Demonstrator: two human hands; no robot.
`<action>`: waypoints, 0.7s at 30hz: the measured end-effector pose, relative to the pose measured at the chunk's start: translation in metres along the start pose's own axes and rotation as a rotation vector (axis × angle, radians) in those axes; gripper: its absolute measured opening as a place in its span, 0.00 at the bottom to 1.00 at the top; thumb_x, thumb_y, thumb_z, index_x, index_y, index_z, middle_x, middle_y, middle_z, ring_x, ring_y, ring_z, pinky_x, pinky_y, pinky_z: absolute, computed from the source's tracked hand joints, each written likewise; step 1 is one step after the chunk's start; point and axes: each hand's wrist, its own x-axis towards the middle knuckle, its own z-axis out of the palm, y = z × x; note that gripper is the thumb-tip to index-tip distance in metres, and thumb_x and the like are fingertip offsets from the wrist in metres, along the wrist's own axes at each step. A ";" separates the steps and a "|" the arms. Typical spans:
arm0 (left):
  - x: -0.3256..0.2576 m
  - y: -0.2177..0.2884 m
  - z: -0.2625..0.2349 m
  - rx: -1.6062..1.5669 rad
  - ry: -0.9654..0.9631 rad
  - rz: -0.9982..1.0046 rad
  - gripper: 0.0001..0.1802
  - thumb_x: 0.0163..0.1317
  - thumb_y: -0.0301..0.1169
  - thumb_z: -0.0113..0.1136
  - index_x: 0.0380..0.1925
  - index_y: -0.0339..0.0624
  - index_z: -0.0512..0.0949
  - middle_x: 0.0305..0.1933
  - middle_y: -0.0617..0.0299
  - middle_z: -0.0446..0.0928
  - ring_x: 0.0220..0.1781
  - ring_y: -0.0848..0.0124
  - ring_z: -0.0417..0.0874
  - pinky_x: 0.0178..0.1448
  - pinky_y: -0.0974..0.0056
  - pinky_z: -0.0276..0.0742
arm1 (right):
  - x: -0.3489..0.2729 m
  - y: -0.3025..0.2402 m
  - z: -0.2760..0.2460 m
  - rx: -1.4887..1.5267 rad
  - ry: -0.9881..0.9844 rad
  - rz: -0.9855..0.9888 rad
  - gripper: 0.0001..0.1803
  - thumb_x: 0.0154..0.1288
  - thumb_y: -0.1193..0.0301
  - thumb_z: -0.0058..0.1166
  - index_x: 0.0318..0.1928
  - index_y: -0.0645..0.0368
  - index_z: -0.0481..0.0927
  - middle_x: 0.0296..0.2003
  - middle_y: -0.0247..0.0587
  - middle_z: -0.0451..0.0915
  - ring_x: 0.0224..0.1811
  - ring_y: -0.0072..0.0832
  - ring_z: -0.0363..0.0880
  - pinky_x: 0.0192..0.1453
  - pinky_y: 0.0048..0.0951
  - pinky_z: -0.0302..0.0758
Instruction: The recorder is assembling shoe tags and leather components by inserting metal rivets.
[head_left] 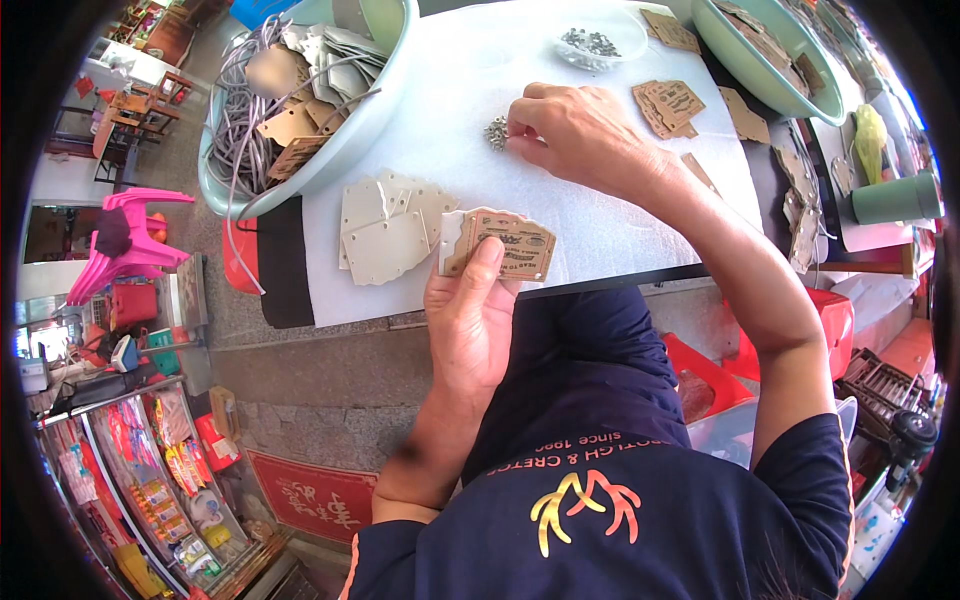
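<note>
My left hand point(468, 325) grips a brown printed plaque point(515, 245) near the table's front edge. Its thumb presses on the plaque's face, and a pale plate edge point(451, 240) shows along the plaque's left side. My right hand point(570, 135) is over the table with its fingers bent together, touching a small heap of shiny metal pieces point(496, 133). Whatever its fingertips pinch is hidden. Several thin pale plates with small holes point(385, 245) lie overlapping to the left of the plaque.
A pale green basin point(212, 165) at the left holds grey cords and plates. A clear bowl point(640, 40) of small metal parts stands at the back. More brown plaques point(668, 105) lie to the right, near another basin point(735, 50) and a green cup point(895, 199).
</note>
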 end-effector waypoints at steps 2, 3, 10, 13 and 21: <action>-0.001 0.000 -0.001 -0.005 0.005 -0.004 0.16 0.67 0.23 0.53 0.54 0.36 0.72 0.51 0.55 0.77 0.54 0.65 0.79 0.58 0.57 0.77 | 0.002 -0.001 -0.002 -0.007 -0.017 0.010 0.09 0.62 0.68 0.56 0.34 0.62 0.80 0.33 0.45 0.80 0.34 0.41 0.81 0.40 0.39 0.75; -0.001 0.000 -0.001 -0.005 0.006 -0.004 0.16 0.67 0.23 0.53 0.54 0.36 0.72 0.51 0.55 0.77 0.54 0.65 0.79 0.58 0.57 0.77 | 0.002 -0.002 -0.003 -0.015 -0.035 0.020 0.09 0.62 0.68 0.55 0.34 0.62 0.80 0.33 0.45 0.80 0.34 0.41 0.80 0.41 0.39 0.75; 0.000 0.000 0.000 -0.012 -0.005 -0.004 0.16 0.67 0.23 0.53 0.54 0.37 0.73 0.51 0.56 0.78 0.54 0.65 0.79 0.59 0.57 0.77 | 0.007 0.010 -0.006 -0.032 -0.100 -0.077 0.06 0.60 0.72 0.54 0.31 0.62 0.77 0.32 0.43 0.79 0.33 0.39 0.80 0.39 0.38 0.74; 0.000 0.000 -0.002 -0.021 0.000 0.000 0.15 0.67 0.23 0.53 0.54 0.37 0.73 0.51 0.56 0.78 0.54 0.66 0.79 0.59 0.57 0.77 | 0.005 0.015 -0.012 0.026 -0.103 -0.142 0.04 0.58 0.73 0.54 0.30 0.61 0.76 0.31 0.41 0.77 0.31 0.39 0.79 0.39 0.38 0.74; -0.001 0.001 -0.002 -0.021 -0.032 0.005 0.14 0.67 0.23 0.52 0.53 0.37 0.74 0.51 0.57 0.78 0.54 0.67 0.79 0.59 0.58 0.75 | -0.006 0.010 -0.028 -0.002 -0.219 -0.204 0.04 0.59 0.72 0.56 0.34 0.59 0.79 0.32 0.39 0.77 0.34 0.39 0.80 0.39 0.39 0.74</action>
